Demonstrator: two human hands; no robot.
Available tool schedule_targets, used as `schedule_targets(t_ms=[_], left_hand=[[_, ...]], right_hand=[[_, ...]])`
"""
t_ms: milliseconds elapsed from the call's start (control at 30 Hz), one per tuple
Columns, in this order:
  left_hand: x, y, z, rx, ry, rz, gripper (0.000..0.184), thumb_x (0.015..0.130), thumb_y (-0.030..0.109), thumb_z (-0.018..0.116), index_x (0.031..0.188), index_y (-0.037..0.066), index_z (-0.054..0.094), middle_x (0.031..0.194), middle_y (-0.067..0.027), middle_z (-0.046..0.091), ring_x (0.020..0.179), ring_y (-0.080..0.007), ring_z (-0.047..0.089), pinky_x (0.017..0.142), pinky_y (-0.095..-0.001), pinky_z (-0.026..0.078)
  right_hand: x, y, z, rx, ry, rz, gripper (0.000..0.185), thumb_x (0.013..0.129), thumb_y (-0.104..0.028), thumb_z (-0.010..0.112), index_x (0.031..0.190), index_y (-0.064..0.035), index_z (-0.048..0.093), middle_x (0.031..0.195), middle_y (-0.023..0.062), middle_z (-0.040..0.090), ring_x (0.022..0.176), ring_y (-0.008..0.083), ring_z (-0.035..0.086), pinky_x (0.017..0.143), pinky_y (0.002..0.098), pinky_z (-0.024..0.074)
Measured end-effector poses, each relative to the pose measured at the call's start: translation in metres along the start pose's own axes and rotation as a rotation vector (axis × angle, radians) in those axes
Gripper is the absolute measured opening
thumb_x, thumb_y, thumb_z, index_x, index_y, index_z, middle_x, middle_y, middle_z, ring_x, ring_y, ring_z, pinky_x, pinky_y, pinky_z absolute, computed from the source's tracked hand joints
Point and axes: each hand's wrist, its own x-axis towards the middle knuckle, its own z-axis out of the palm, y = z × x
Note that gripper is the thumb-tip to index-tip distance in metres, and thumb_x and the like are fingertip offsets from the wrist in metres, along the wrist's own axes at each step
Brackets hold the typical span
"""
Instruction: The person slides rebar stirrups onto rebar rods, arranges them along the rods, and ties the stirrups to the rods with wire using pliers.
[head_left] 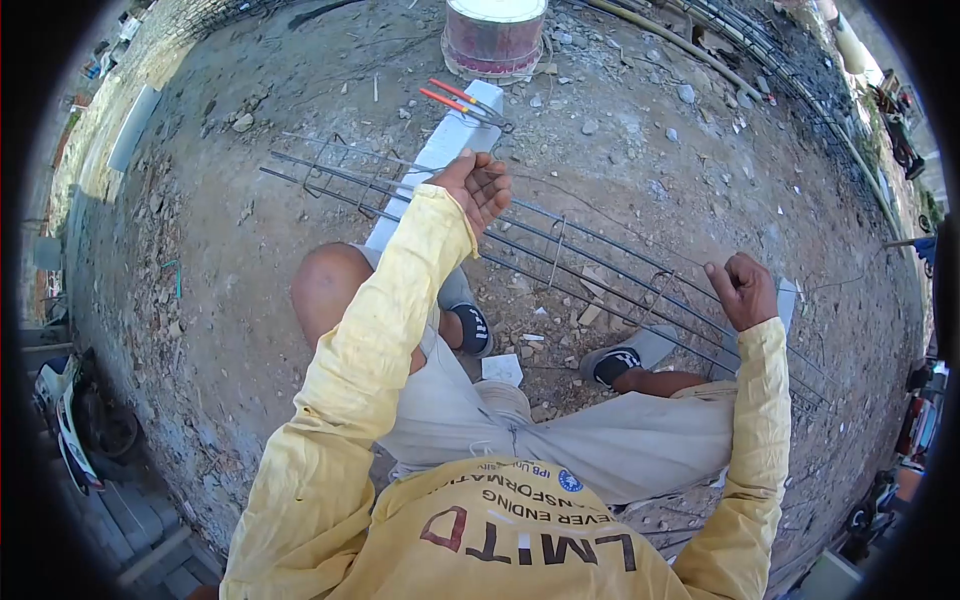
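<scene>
My left hand (482,190) is raised over the rebar cage (590,268), palm partly showing and fingers curled in. A thin wire (610,215) runs from beside its fingers toward my right hand (745,290); the grip on it is partly hidden. My right hand is closed, thumb against fingers, above the cage's right end. Long dark bars with several bent stirrups make up the cage, which lies across in front of my legs. Pincers with red handles (450,99) rest on the far end of a pale block (440,150) that passes under the cage.
A round reddish tub (494,40) stands on the dirt beyond the block. Long bars and a pole (680,42) lie at the upper right. Stone chips and a white tile piece (502,370) are near my feet. A motorcycle (75,420) is at the left edge.
</scene>
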Motion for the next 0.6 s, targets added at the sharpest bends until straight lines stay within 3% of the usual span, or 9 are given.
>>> schedule_targets(t_ms=[67, 167, 267, 300, 433, 500, 600], left_hand=[[-0.002, -0.022, 0.001, -0.033, 0.034, -0.002, 0.022, 0.096, 0.029, 0.054, 0.097, 0.008, 0.057, 0.09, -0.0085, 0.067, 0.08, -0.021, 0.067, 0.069, -0.0348, 0.059], [-0.01, -0.067, 0.007, -0.07, -0.104, -0.183, 0.025, 0.095, 0.031, 0.056, 0.102, 0.007, 0.057, 0.092, -0.01, 0.067, 0.084, -0.0228, 0.068, 0.072, -0.0353, 0.059], [-0.031, -0.113, 0.026, -0.056, -0.308, -0.391, 0.029, 0.095, 0.033, 0.056, 0.107, 0.007, 0.056, 0.097, -0.0102, 0.066, 0.087, -0.0222, 0.067, 0.075, -0.0339, 0.059], [-0.038, -0.125, 0.032, -0.038, -0.361, -0.429, 0.03, 0.096, 0.033, 0.055, 0.108, 0.006, 0.055, 0.098, -0.0104, 0.065, 0.089, -0.022, 0.067, 0.076, -0.0335, 0.059], [-0.049, -0.166, 0.034, 0.097, -0.5, -0.589, 0.033, 0.095, 0.032, 0.057, 0.114, 0.006, 0.055, 0.108, -0.0109, 0.063, 0.105, -0.0253, 0.061, 0.089, -0.037, 0.054], [-0.035, -0.201, 0.013, 0.016, -0.782, -0.604, 0.036, 0.093, 0.029, 0.059, 0.12, 0.007, 0.053, 0.115, -0.01, 0.06, 0.114, -0.0267, 0.056, 0.097, -0.0397, 0.048], [-0.055, -0.193, 0.016, 0.886, -1.017, -0.068, 0.041, 0.089, 0.023, 0.061, 0.126, 0.008, 0.053, 0.125, -0.008, 0.056, 0.124, -0.0246, 0.047, 0.105, -0.0406, 0.04]], right_hand=[[0.003, 0.026, 0.003, -0.063, -0.085, 0.145, 0.043, 0.086, -0.031, 0.065, 0.066, 0.0016, 0.048, 0.063, 0.0119, 0.045, 0.057, 0.0236, 0.047, 0.055, 0.0367, 0.0372], [0.004, 0.024, 0.0, 0.056, -0.061, 0.241, 0.039, 0.089, -0.035, 0.062, 0.076, 0.001, 0.054, 0.069, 0.0113, 0.053, 0.064, 0.0192, 0.053, 0.061, 0.0334, 0.042], [0.005, -0.015, 0.005, 0.256, 0.015, 0.052, 0.038, 0.09, -0.037, 0.061, 0.093, 0.0002, 0.058, 0.079, 0.0117, 0.061, 0.075, 0.0194, 0.059, 0.07, 0.0316, 0.0468], [0.005, -0.033, 0.005, 0.311, -0.077, 0.05, 0.04, 0.091, -0.038, 0.06, 0.105, -0.0004, 0.059, 0.089, 0.0113, 0.064, 0.085, 0.0203, 0.062, 0.079, 0.0323, 0.0482], [0.0, -0.094, 0.031, 0.518, -0.225, -0.148, 0.039, 0.091, -0.031, 0.06, 0.113, 0.0003, 0.059, 0.1, 0.0154, 0.065, 0.093, 0.025, 0.063, 0.083, 0.0363, 0.0484], [0.0, -0.107, 0.048, 0.492, -0.311, -0.196, 0.034, 0.089, -0.026, 0.061, 0.112, -0.0006, 0.06, 0.099, 0.0156, 0.065, 0.092, 0.0271, 0.063, 0.083, 0.0364, 0.0487], [-0.004, -0.106, 0.073, 0.452, -0.448, -0.194, 0.026, 0.089, -0.018, 0.06, 0.109, -0.0018, 0.06, 0.096, 0.0126, 0.066, 0.089, 0.0231, 0.063, 0.08, 0.034, 0.049]])
